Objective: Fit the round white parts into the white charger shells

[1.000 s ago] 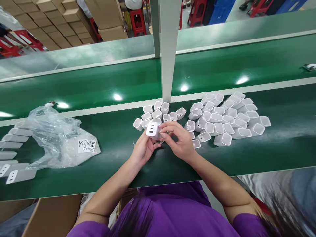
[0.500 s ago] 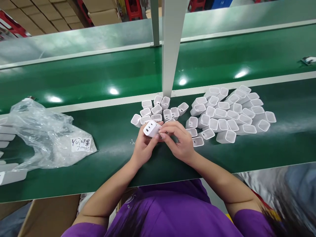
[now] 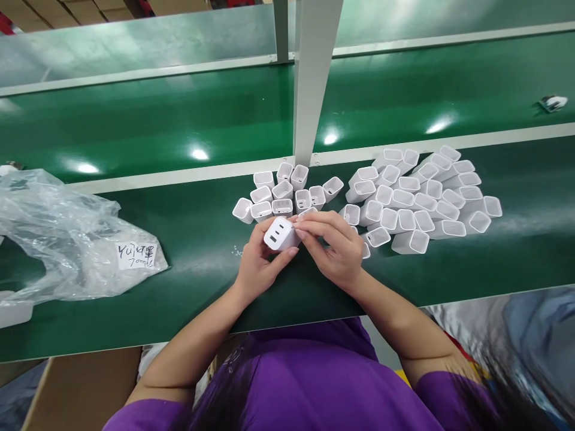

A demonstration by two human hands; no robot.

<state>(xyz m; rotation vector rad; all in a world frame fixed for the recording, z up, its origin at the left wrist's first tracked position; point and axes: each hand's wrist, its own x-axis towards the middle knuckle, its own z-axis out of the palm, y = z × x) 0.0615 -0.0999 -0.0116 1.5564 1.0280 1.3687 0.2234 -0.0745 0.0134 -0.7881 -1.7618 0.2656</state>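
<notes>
My left hand (image 3: 257, 263) is wrapped round a white charger housing (image 3: 281, 234), whose end with three port slots faces up towards me. At the housing's right side my right hand (image 3: 336, 250) has thumb and forefinger pinched together; whatever is between those fingertips is too small to make out. Just beyond my hands stands a small group of open white housings (image 3: 262, 195). A larger cluster of similar housings (image 3: 403, 200) covers the bench to the right. Several tiny clear pieces (image 3: 236, 251) lie left of my left hand.
On the left lies a clear plastic bag (image 3: 96, 263) with a handwritten label. A white post (image 3: 314, 84) rises behind the housings, beside a pale rail along the green bench (image 3: 197, 311). A small object (image 3: 553, 103) sits far right on the green surface behind. A cardboard box (image 3: 85, 389) is below left.
The view has tilted slightly down. My right hand has shifted a little right, and its fingers stay pinched at the housing's side. The housing remains in my left hand, turned slightly.
</notes>
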